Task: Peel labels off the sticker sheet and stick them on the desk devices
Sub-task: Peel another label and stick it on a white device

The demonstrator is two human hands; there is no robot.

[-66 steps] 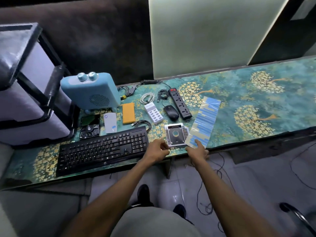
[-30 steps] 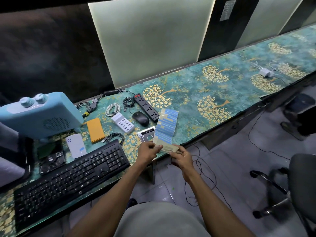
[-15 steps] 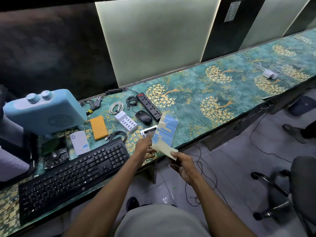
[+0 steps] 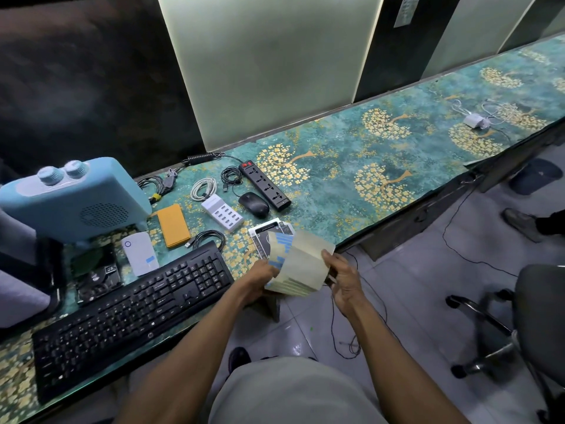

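We found the sheet (image 4: 301, 264) held off the desk (image 4: 336, 166) between both hands, just above its near edge, its long axis running from the left hand (image 4: 260, 278) up and away toward the caddy (image 4: 266, 232) beyond. The left hand gripped the lower left edge, fingers curled under; the right hand (image 4: 342, 278) pinched the right edge, thumb on top. The sheet was thin, glossy, pale backing paper, bent so that its back faced us, with blue labels (image 4: 282, 243) showing only on the curled far-left part. Those labels lay nearer the left hand, so we judged that the right would need to cross over to peel one. Beyond the left hand lay a matt black keyboard (image 4: 128, 313) and a smooth white box (image 4: 140, 253) already bearing a blue label. A rounded black mouse (image 4: 253, 204) lay farther off.
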